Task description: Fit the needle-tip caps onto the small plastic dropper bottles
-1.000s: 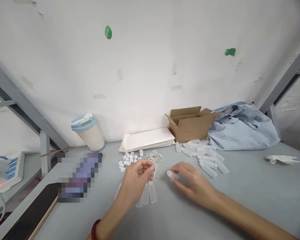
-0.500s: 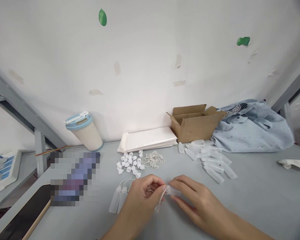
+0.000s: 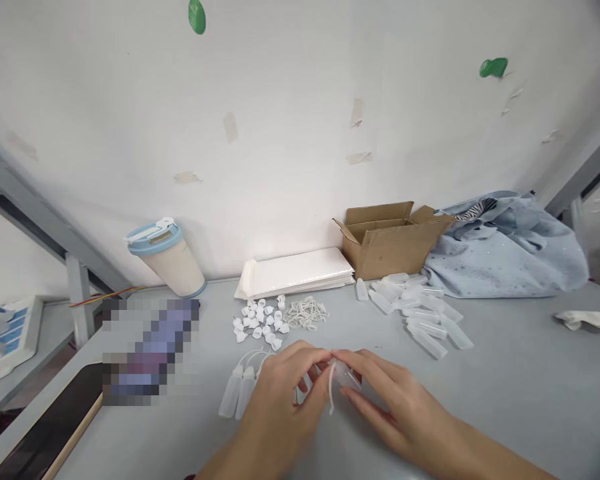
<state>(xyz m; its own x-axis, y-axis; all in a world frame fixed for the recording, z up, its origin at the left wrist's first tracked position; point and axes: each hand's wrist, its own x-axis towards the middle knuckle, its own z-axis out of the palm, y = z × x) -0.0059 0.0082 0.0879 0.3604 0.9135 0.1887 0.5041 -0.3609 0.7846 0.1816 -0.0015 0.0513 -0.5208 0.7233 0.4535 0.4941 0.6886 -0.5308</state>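
Left hand (image 3: 291, 393): pinching a pale cord (image 3: 331, 395)
Right hand (image 3: 396, 397): gripping a translucent bottle (image 3: 347, 377) (between both hands, over the table (image 3: 525, 387))
Beside left hand: corded bottles (image 3: 231, 393)
Behind: white caps (image 3: 257, 320), loose cords (image 3: 306, 312), loose bottles (image 3: 426, 340)

Left hand (image 3: 293, 390) pinching a thin off-white cord (image 3: 331, 393) against a small translucent plastic bottle (image 3: 347, 376) in the right hand (image 3: 390, 392).
Beyond, to the left, small white plastic caps (image 3: 257, 323) adjoin heaped off-white loops (image 3: 307, 312); at right, loose translucent bottles (image 3: 420, 312) lie before an open brown cardboard box (image 3: 397, 253).
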